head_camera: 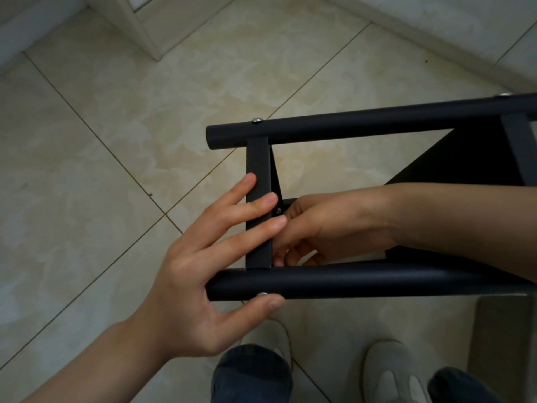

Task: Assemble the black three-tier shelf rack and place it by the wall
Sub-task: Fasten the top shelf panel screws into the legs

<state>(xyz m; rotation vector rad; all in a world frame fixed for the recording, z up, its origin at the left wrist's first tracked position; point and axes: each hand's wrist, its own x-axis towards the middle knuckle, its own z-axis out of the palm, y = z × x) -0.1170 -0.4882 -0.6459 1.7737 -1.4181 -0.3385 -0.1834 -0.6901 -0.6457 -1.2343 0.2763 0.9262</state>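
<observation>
Shelf rack (465, 161), black, part-assembled: on its side above the tiled floor (116, 141), just ahead of your shoes (389, 370). Upper tube (363, 123) and lower tube (348, 282) run level, joined by a flat crossbar (257, 158); a silver screw head (257, 120) sits on the upper tube. Your left hand (197, 274): wide, straight fingers laid across the crossbar, thumb touching the underside of the lower tube. Your right hand (322, 228): reaches in between the tubes, fingers curled behind the crossbar beside a small screw (278, 210); whether they pinch anything cannot be told
</observation>
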